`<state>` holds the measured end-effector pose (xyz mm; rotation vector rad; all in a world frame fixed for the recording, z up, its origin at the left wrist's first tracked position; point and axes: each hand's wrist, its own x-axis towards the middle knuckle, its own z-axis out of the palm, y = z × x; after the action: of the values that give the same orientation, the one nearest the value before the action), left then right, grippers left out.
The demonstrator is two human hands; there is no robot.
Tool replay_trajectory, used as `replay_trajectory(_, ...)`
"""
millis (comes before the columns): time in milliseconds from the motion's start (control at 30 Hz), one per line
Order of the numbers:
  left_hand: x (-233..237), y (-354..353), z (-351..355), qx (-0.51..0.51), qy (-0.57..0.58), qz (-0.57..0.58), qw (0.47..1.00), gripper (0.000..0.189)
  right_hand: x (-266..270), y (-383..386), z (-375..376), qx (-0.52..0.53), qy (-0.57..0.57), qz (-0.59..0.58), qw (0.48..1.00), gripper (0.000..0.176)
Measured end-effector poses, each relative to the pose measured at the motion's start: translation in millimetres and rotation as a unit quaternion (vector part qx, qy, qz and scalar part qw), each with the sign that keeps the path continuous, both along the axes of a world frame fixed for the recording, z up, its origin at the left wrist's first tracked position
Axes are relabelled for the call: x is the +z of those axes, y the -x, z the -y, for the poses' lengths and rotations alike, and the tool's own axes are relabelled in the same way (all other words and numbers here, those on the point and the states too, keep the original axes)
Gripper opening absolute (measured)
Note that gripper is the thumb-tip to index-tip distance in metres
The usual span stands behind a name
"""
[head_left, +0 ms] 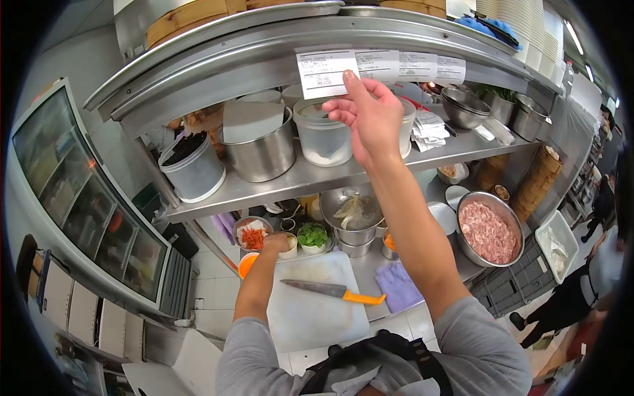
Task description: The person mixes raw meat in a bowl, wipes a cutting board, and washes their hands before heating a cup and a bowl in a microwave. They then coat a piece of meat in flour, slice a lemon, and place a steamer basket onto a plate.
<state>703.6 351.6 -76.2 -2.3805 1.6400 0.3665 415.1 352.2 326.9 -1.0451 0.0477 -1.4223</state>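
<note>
Right hand [370,119] fingers pinching paper ticket [322,72], left hand [277,243] fingers hidden, by steel bowl [254,219]

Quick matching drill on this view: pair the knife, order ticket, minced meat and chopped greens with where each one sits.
Things:
1. knife
2. order ticket
3. minced meat
4. chopped greens

Places:
A. on the shelf rail, touched by the right hand
B. in the large steel bowl
C. on the white cutting board
D. in a small bowl near the left hand

Pairs: 1-C, 2-A, 3-B, 4-D
</note>
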Motion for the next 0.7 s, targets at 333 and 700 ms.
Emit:
replay_trajectory(333, 2.9, -20.4, -0.3, -0.037, 0.045, -0.063, 0.996, 0.041, -140.5, 33.9, -29.2, 0.025, 0.018, -0.303, 0.952, 0.015)
replay_trajectory(700, 1.5, 140.5, -238.2, 0.320, 0.326, -0.600, 0.657, 0.037, -374.7, -152.7, 29.0, -0.014, 0.368, -0.611, 0.701, 0.031)
